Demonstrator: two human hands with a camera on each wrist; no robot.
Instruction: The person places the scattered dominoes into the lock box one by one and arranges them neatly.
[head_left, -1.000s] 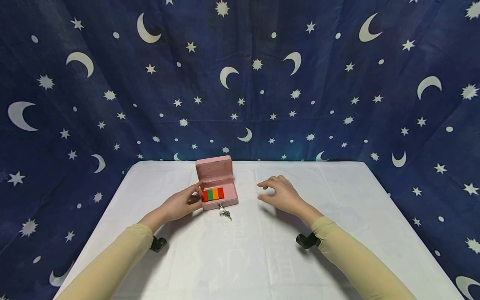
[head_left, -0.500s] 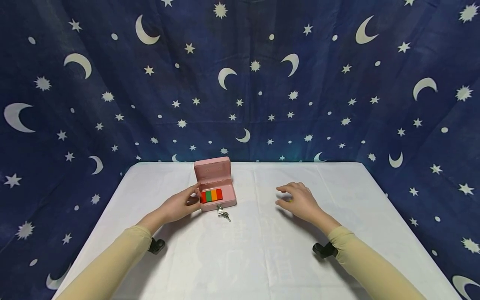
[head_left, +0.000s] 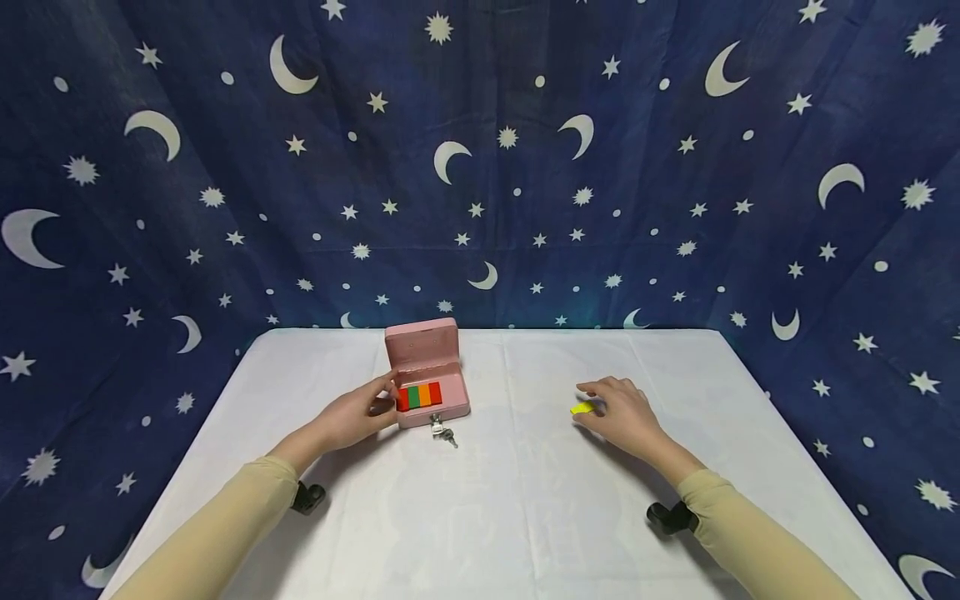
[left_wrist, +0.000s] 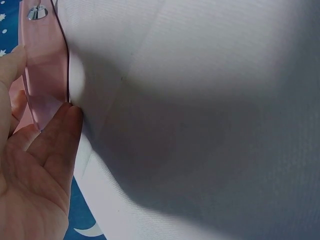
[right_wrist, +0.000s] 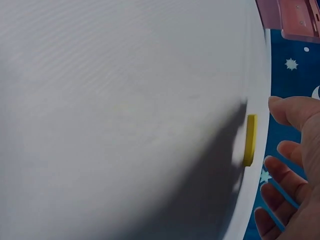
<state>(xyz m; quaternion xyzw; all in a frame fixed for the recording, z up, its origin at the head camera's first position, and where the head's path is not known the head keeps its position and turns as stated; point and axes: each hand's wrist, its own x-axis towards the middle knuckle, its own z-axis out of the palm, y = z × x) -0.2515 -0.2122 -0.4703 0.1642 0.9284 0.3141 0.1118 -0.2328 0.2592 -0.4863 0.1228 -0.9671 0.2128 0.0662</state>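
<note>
A pink metal cash box (head_left: 453, 407) stands with its lid raised near the table's far side. Inside it lies a row of flat blocks (head_left: 418, 396) in red, green, orange and red. My left hand (head_left: 348, 421) grips the box's left end; in the left wrist view its fingertips touch the pink wall (left_wrist: 45, 65) at the corner. To the right, my right hand (head_left: 622, 417) hovers with spread, bent fingers over a yellow block (head_left: 582, 407). The right wrist view shows this yellow block (right_wrist: 250, 140) on the cloth, apart from the fingers.
A small padlock with keys (head_left: 442, 432) hangs at the front of the box. White cloth covers the table (head_left: 480, 517). A dark blue curtain (head_left: 480, 167) with moons and stars surrounds its back and sides.
My right hand has moved to the right, away from the box, and the yellow block has come into view beneath it. My left hand stays at the box.
</note>
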